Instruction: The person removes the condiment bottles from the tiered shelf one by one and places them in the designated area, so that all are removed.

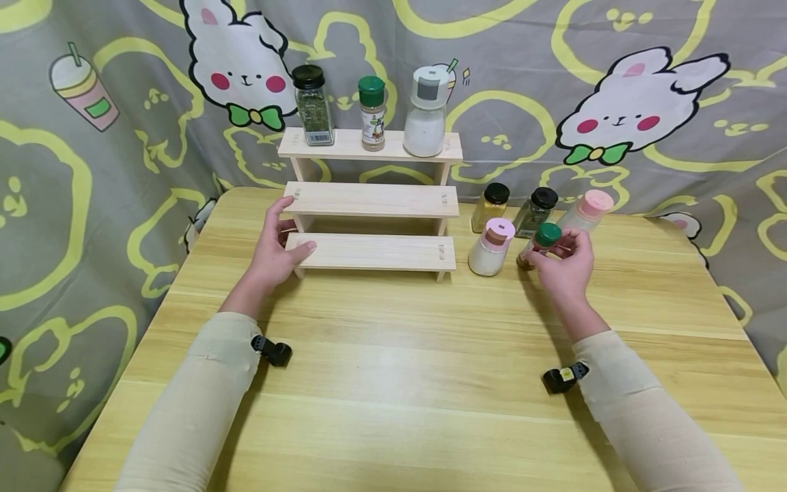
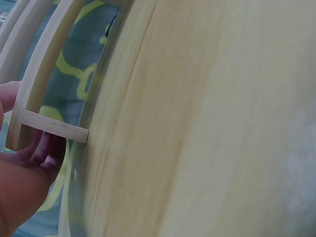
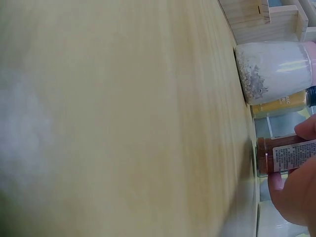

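A three-tier wooden spice rack (image 1: pixel 371 252) stands at the back of the table. My left hand (image 1: pixel 272 247) grips its left end, thumb on top of the lowest tier and the other fingers around the side. In the left wrist view the fingers (image 2: pixel 47 150) show behind the rack's leg (image 2: pixel 57 126). My right hand (image 1: pixel 567 268) pinches a small green-capped spice bottle (image 1: pixel 547 235) between thumb and fingers. In the right wrist view that bottle has a reddish-brown content and a white printed label (image 3: pixel 292 157); its base is right at the tabletop.
On the top tier stand a black-capped herb jar (image 1: pixel 315 113), a green-capped bottle (image 1: pixel 372 116) and a white-topped jar (image 1: pixel 425 116). Right of the rack are a pink-lidded jar (image 1: pixel 490 251), a yellow spice jar (image 1: pixel 490 208), a black-capped jar (image 1: pixel 535 213) and another pink-capped jar (image 1: pixel 589 208). A patterned curtain (image 1: pixel 510 41) hangs behind.
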Demonstrator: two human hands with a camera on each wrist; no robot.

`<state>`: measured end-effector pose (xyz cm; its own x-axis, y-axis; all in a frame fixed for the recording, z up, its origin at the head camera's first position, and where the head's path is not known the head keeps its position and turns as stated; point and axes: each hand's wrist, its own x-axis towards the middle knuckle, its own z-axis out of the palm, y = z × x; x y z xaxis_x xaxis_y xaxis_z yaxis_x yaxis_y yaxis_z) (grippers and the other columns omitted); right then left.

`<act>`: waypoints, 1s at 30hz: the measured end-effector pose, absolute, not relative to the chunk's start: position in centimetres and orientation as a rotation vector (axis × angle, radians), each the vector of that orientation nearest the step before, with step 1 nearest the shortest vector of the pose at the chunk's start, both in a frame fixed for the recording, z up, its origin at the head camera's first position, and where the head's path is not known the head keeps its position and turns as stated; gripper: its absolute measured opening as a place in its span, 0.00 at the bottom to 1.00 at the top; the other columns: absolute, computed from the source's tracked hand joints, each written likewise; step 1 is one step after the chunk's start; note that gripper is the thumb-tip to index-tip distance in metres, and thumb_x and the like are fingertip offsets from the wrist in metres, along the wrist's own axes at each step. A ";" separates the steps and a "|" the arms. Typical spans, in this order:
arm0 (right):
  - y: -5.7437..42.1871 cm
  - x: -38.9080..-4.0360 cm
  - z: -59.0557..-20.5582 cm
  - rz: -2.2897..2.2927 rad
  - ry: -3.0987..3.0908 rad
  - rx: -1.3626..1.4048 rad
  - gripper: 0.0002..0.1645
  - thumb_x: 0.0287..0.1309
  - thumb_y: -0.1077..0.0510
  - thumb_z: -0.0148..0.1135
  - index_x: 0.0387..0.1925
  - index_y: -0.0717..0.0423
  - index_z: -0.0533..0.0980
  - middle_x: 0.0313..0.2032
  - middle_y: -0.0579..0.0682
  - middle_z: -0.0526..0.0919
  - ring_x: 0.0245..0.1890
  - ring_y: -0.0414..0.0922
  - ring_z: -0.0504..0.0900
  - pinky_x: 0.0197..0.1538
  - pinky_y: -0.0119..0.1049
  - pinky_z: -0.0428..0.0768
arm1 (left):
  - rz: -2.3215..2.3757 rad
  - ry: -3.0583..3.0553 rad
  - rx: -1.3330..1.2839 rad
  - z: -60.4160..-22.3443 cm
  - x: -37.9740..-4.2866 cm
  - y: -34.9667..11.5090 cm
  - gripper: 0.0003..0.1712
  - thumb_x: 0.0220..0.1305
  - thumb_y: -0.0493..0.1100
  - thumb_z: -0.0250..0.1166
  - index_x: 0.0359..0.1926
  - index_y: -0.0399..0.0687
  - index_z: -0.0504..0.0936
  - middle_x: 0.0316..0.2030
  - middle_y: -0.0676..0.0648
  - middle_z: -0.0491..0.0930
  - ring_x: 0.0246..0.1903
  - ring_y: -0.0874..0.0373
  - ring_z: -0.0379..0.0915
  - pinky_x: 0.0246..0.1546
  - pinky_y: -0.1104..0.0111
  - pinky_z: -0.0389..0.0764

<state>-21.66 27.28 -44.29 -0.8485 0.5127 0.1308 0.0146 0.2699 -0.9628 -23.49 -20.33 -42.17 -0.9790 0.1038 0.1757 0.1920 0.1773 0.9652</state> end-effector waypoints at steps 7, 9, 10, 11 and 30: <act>27.3 -21.6 -44.4 1.622 -2.123 -0.479 0.31 0.43 0.71 0.77 0.43 0.49 0.69 0.42 0.45 0.74 0.41 0.41 0.80 0.43 0.28 0.79 | -1.961 -2.342 -0.309 -42.2 -23.6 -20.4 0.50 0.60 0.21 0.64 0.76 0.49 0.51 0.61 0.24 0.59 0.61 0.33 0.59 0.58 0.59 0.61; 27.3 -21.6 -44.4 1.629 -2.118 -0.479 0.31 0.42 0.71 0.77 0.43 0.49 0.69 0.42 0.45 0.74 0.40 0.41 0.80 0.43 0.28 0.79 | -1.959 -2.342 -0.311 -42.2 -23.6 -20.4 0.50 0.60 0.21 0.64 0.76 0.49 0.51 0.61 0.24 0.59 0.61 0.33 0.59 0.58 0.59 0.61; 27.3 -21.6 -44.4 1.633 -2.117 -0.480 0.31 0.42 0.71 0.77 0.43 0.49 0.69 0.42 0.45 0.74 0.40 0.41 0.80 0.43 0.27 0.79 | -1.957 -2.343 -0.310 -42.2 -23.6 -20.4 0.50 0.60 0.22 0.64 0.76 0.50 0.51 0.60 0.24 0.59 0.60 0.33 0.59 0.58 0.59 0.61; 27.3 -21.6 -44.4 1.635 -2.116 -0.481 0.31 0.42 0.71 0.77 0.42 0.49 0.69 0.42 0.45 0.74 0.40 0.41 0.80 0.43 0.27 0.79 | -1.955 -2.346 -0.310 -42.2 -23.6 -20.4 0.50 0.60 0.22 0.64 0.76 0.50 0.51 0.60 0.24 0.59 0.60 0.34 0.59 0.58 0.59 0.61; 27.4 -21.4 -44.4 1.616 -2.187 -0.505 0.33 0.43 0.69 0.77 0.45 0.47 0.67 0.44 0.44 0.72 0.42 0.40 0.78 0.44 0.28 0.78 | -1.946 -2.359 -0.304 -42.2 -23.5 -20.4 0.50 0.59 0.22 0.65 0.76 0.50 0.51 0.60 0.25 0.60 0.60 0.35 0.60 0.58 0.57 0.62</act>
<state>-21.39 27.45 -44.45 -0.8660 0.4930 0.0844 0.0642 0.2770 -0.9587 -23.52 -20.39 -42.21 -0.9781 0.1086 0.1774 0.1948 0.1792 0.9643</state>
